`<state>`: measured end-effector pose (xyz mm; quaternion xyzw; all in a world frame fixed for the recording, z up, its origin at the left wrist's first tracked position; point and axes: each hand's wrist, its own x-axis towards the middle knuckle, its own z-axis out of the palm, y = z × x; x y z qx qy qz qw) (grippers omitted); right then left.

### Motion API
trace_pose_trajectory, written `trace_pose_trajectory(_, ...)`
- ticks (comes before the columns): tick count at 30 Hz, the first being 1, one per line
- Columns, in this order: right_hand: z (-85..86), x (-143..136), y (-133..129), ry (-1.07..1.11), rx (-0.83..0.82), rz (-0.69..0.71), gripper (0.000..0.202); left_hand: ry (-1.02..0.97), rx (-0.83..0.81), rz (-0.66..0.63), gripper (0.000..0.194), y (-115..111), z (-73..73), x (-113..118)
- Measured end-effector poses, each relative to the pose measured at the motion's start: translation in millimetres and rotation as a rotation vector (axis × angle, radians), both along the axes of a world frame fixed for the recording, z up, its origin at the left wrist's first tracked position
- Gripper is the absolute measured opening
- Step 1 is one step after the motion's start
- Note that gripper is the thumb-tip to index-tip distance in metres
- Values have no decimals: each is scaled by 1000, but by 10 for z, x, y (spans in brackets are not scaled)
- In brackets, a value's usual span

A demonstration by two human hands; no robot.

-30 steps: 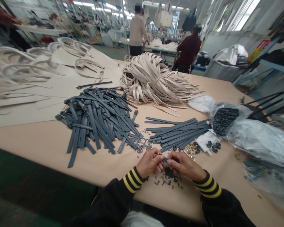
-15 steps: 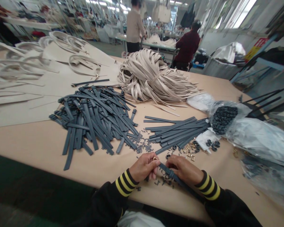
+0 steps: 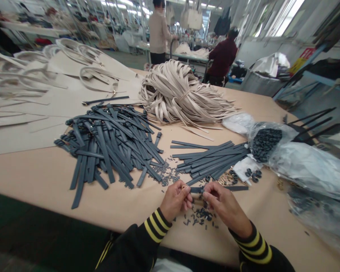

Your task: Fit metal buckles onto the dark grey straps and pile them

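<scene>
Blue-grey strap [image 3: 197, 190] spans the lower centre of the frame: the left hand [image 3: 176, 200] pinches its end by the gold buckle [image 3: 184, 186], the right hand [image 3: 225, 206] grips it narrowly farther right. Small dark pieces [image 3: 202, 215] lie just below.

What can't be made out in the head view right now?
All in the head view:
Dark strap: its end near the gold piece, covered by the left hand.
Its middle: partly covered by the right hand.
Pile of dark straps: lower ones buried under upper ones.
Dark pieces in the clear bag: veiled by plastic, too small to count.
Pale strips: cut off by the left edge.
Background worktable: blurred.
</scene>
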<state>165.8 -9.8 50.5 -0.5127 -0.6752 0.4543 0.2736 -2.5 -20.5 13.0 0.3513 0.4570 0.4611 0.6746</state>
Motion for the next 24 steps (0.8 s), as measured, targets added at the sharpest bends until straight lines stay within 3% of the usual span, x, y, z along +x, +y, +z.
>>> trace_pose_trajectory(6, -190, -167, -46, 223, -215, -107, 27, -5, 14, 9, 31, -21, -33, 16)
trace_pose_trajectory(16, -259, -236, -54, 372, -269, -79, 25, 38, 52, -59, 27, -65, -64, 53)
trace_pose_trajectory(19, -260, -265, -47, 342, -225, -83, 22, 68, 75, -72, 29, -73, -81, 61)
trace_pose_trajectory(24, -216, -321, -25, 99, -8, -73, 10, 159, 121, -34, 34, -88, -123, 64)
